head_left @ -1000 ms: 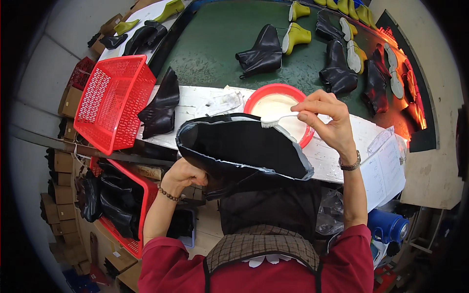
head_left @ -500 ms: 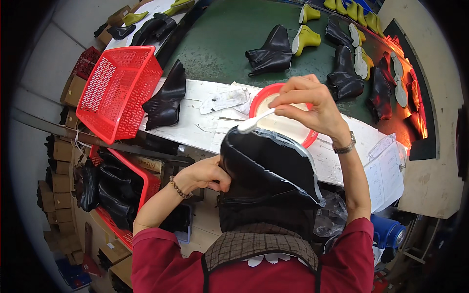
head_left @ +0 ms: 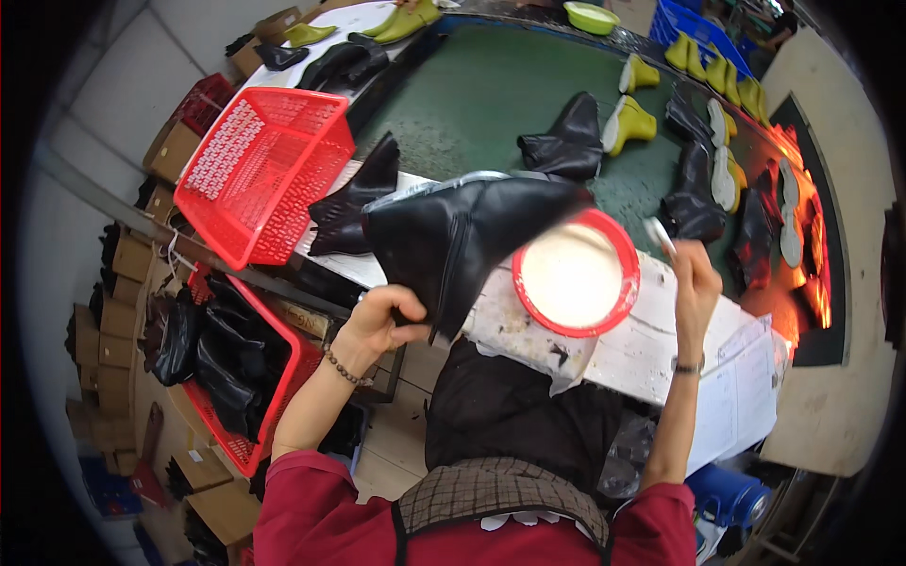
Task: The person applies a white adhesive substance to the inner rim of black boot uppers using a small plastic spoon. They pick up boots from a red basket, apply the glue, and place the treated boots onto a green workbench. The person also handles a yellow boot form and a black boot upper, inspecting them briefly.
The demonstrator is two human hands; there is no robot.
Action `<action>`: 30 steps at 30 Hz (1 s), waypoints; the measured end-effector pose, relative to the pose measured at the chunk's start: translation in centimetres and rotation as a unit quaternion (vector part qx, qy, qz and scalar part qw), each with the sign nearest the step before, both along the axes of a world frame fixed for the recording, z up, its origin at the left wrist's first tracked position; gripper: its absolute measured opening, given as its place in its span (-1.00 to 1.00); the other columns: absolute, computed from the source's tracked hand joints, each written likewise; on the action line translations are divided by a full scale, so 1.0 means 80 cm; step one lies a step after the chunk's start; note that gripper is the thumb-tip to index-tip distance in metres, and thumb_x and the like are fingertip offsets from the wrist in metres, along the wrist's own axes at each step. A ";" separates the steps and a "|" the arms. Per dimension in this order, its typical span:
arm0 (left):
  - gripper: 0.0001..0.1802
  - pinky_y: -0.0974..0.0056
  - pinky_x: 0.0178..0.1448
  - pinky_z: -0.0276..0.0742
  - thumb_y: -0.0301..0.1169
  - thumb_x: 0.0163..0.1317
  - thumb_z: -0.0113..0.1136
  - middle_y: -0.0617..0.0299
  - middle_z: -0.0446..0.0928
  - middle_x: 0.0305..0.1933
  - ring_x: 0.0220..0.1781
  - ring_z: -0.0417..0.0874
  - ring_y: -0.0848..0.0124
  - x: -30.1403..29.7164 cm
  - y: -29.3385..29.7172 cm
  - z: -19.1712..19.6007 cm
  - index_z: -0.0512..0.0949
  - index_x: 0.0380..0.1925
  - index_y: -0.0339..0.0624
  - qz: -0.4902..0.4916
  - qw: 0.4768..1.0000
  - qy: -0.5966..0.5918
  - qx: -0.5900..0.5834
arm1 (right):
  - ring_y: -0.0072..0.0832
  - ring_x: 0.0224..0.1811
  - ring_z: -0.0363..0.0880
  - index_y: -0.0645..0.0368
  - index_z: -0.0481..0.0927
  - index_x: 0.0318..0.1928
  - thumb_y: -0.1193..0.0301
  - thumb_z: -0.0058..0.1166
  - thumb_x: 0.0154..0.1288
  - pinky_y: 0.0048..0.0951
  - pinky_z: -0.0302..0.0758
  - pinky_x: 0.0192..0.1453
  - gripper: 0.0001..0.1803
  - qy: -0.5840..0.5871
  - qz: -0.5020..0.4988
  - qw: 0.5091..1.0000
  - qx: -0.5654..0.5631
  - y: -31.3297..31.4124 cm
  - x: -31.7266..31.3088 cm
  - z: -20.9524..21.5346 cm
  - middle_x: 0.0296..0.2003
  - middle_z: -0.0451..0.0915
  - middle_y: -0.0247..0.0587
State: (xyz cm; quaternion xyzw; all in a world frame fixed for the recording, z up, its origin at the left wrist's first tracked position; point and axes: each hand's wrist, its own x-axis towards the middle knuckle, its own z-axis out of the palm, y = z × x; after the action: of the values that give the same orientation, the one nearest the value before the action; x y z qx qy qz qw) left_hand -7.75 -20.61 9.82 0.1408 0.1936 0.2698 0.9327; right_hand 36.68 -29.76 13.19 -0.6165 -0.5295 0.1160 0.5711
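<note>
My left hand pinches the lower edge of a black leather boot upper, raised over the white bench; a pale whitish coating lines its far edge. The upper is slightly smeared by motion. My right hand is closed round a small white-handled brush, held out to the right, apart from the upper. Between my hands stands a red bowl of white creamy liquid. Another black boot upper lies on the bench at the left, partly behind the held one.
A red plastic basket stands at the left, and a lower red crate holds several black uppers. Beyond the bench runs a green belt with black uppers and yellow-green lasts. Orange light glows from an opening at the right. Papers hang nearby.
My left hand has lifted and turned the boot upper, swinging it up and away from my lap. My right hand has drawn the brush off its edge, to the right.
</note>
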 end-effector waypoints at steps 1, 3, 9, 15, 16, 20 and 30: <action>-0.25 0.49 -0.81 0.24 -0.63 -0.02 0.01 -0.43 0.50 0.20 -0.25 0.72 -0.24 0.017 0.010 0.020 0.32 0.30 -0.63 0.017 0.999 0.035 0.005 | -0.65 -0.37 0.36 0.38 0.62 -0.30 0.49 0.13 0.48 -0.53 0.27 -0.32 -0.80 -0.002 -0.030 1.000 -0.002 -0.018 0.020 -0.026 -0.41 0.52 -0.34; -0.29 0.50 -0.78 0.25 -0.57 0.05 0.01 -0.36 0.54 0.20 0.02 0.68 -0.41 0.029 0.042 0.030 0.33 0.29 -0.62 0.031 0.998 0.057 0.009 | -0.68 -0.41 0.26 0.35 0.50 -0.42 0.47 0.12 0.50 -0.51 0.20 -0.37 -0.71 0.033 -0.089 0.995 -0.029 -0.046 0.036 -0.084 -0.50 0.42 -0.37; -0.57 0.49 -0.69 0.36 -0.22 0.52 0.13 -0.12 0.67 0.02 -0.08 0.77 -0.15 0.086 0.146 0.022 0.53 0.12 -0.41 0.054 0.986 0.089 0.132 | -0.38 -0.53 0.36 0.20 0.54 -0.58 0.46 0.17 0.44 -0.31 0.25 -0.28 -0.64 -0.048 -0.125 0.990 -0.039 -0.052 0.003 -0.141 -0.62 0.44 -0.25; -0.81 0.52 -0.70 0.32 -0.40 0.35 0.39 0.17 0.60 -0.24 -0.35 0.72 0.26 0.180 0.285 -0.013 0.56 -0.17 -0.19 0.149 0.965 0.182 0.114 | -0.34 -0.55 0.32 0.14 0.57 -0.59 0.43 0.22 0.38 -0.26 0.20 -0.30 -0.67 -0.082 -0.129 0.985 -0.074 -0.056 0.005 -0.129 -0.64 0.38 -0.26; -0.82 0.52 -0.71 0.31 -0.40 0.36 0.38 0.16 0.60 -0.23 -0.36 0.72 0.27 0.197 0.312 -0.018 0.56 -0.18 -0.19 0.150 0.965 0.181 0.113 | -0.33 -0.55 0.32 0.14 0.57 -0.60 0.43 0.23 0.36 -0.26 0.20 -0.30 -0.67 -0.082 -0.131 0.985 -0.074 -0.055 0.005 -0.128 -0.65 0.38 -0.26; -0.75 0.52 -0.67 0.31 -0.42 0.31 0.43 0.14 0.59 -0.19 -0.29 0.70 0.27 0.300 0.411 -0.028 0.54 -0.15 -0.22 0.142 0.976 0.135 0.096 | -0.31 -0.56 0.32 0.13 0.57 -0.62 0.45 0.25 0.30 -0.24 0.20 -0.32 -0.68 -0.079 -0.139 0.984 -0.074 -0.058 0.005 -0.129 -0.66 0.38 -0.25; 0.45 -0.30 0.40 0.47 -0.39 0.23 0.49 -0.29 -0.05 0.63 0.59 0.21 -0.14 0.415 0.464 -0.068 -0.68 0.55 -0.02 0.116 0.928 0.294 0.199 | -0.37 -0.58 0.35 0.09 0.65 -0.63 0.40 0.18 0.38 -0.28 0.24 -0.27 -0.64 -0.068 -0.135 0.985 -0.087 -0.060 0.004 -0.123 -0.69 0.39 -0.31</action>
State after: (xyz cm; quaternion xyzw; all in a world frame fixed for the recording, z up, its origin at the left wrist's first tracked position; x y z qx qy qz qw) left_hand 25.45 16.49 4.35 0.3729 0.4162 0.3557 0.7491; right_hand 36.97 -34.55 3.37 -0.7362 -0.4667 0.0412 0.4884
